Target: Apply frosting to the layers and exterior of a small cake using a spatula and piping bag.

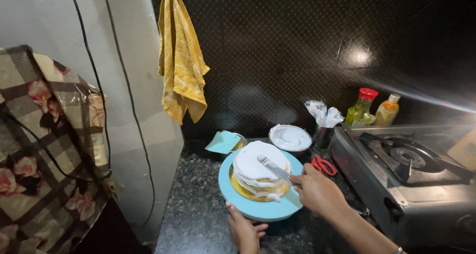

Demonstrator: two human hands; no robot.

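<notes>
Right hand clenched on spatula, blade flat on white cream atop layered cake. Left hand gripping near edge of blue turntable under cake, on dark speckled table. Behind cake: bowl of cream, steel cup, red scissors. Gas stove right, two bottles behind. Yellow towel hanging on wall.

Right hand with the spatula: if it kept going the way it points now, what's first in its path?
The right hand points up-left; its spatula already lies on the cake's white cream top. Further on, probably the light blue paper, though depth is unclear.
</notes>
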